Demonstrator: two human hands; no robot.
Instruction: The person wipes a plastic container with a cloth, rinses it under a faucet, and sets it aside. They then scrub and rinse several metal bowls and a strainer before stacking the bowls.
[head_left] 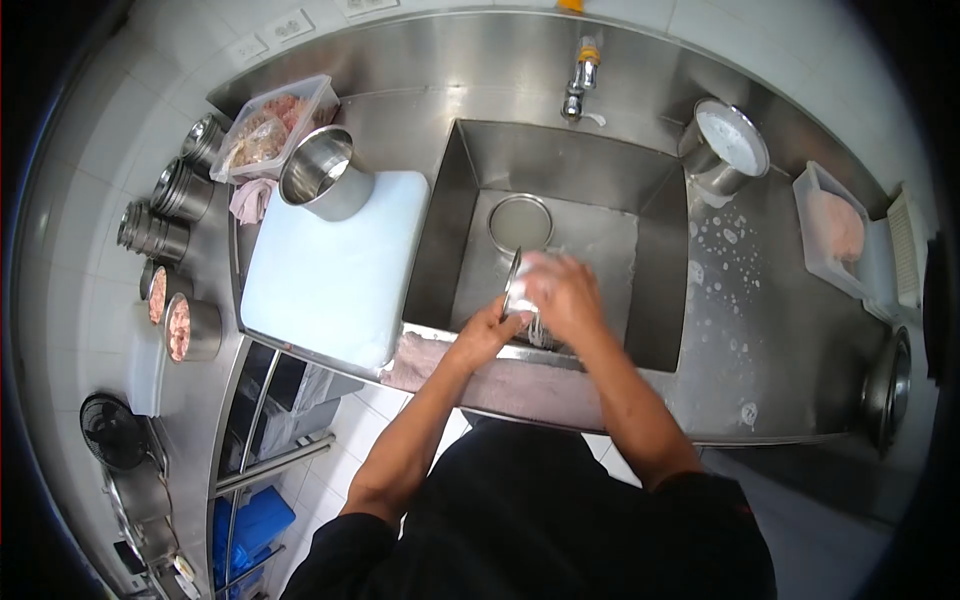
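My left hand (487,332) grips a thin, round-edged metal piece (514,268), seen nearly edge-on, above the front of the sink (545,150). It looks like a lid or shallow dish, but I cannot be sure. My right hand (562,290) is closed against its face, smeared by motion, with something white and foamy under the fingers. Beneath the hands a wire-like item (540,332) partly shows near the sink's front wall. Beyond them, a round metal bowl (520,222) with cloudy liquid sits on the sink floor.
Left of the sink, a steel pot (330,172) stands on a pale blue board (330,265). A tub of meat (268,130) is behind it. To the right are a pot of suds (728,145) and a plastic container (835,228). The faucet (582,80) rises at the back.
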